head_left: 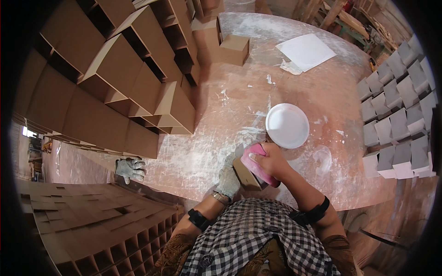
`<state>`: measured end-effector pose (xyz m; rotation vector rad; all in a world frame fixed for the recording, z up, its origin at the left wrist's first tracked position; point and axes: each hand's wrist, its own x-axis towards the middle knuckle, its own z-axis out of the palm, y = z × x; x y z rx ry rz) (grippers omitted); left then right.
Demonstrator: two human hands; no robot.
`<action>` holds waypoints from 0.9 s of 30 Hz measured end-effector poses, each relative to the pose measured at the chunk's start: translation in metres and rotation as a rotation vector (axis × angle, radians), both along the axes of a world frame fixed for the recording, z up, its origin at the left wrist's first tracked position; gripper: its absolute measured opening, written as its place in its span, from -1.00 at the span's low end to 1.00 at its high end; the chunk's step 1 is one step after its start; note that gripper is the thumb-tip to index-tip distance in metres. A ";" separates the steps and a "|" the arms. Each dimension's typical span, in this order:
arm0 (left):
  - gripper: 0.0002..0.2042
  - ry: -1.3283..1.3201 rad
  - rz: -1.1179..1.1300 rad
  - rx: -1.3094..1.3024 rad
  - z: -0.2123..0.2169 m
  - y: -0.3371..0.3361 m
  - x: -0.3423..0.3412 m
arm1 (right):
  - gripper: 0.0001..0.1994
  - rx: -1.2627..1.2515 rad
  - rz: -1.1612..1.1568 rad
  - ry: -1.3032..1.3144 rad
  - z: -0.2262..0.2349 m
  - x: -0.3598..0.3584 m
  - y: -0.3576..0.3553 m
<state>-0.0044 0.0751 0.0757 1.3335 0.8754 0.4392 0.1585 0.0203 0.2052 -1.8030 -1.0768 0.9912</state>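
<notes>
My left hand [227, 182], in a pale knit glove, is closed on the left side of a small brown box [244, 175] close to my body. My bare right hand [270, 161] grips a pink cloth or sponge [253, 156] and holds it against the box's right side and top. Whether it is cloth or sponge I cannot tell. Just beyond my right hand, a round white tub or lid [287, 126] sits on the table. A loose grey work glove [130, 170] lies at the table's left edge.
Brown open-ended boxes [124, 69] stand stacked along the table's [221, 119] left side, with more boxes [119, 221] below left. A single box [235, 49] stands at the back. White sheet [307, 51] lies far right; grey-white boxes [400, 110] are stacked at the right edge.
</notes>
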 end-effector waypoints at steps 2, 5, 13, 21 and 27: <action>-0.67 0.038 -0.078 0.021 0.026 0.000 0.003 | -0.80 0.012 0.087 0.125 0.002 0.007 -0.005; -0.68 0.010 -0.067 -0.050 0.026 -0.002 0.008 | -0.76 0.009 0.204 0.267 0.003 0.013 -0.011; -0.67 -0.191 0.039 -0.294 0.014 0.000 0.008 | -0.69 0.047 0.315 0.024 -0.011 0.047 -0.030; -0.66 -0.032 -0.047 0.040 -0.001 0.001 0.003 | -0.67 0.108 0.144 -0.192 -0.019 0.031 -0.019; -0.61 -0.237 0.068 -0.561 0.015 0.001 0.005 | -0.63 0.397 0.428 -0.253 -0.012 0.023 -0.003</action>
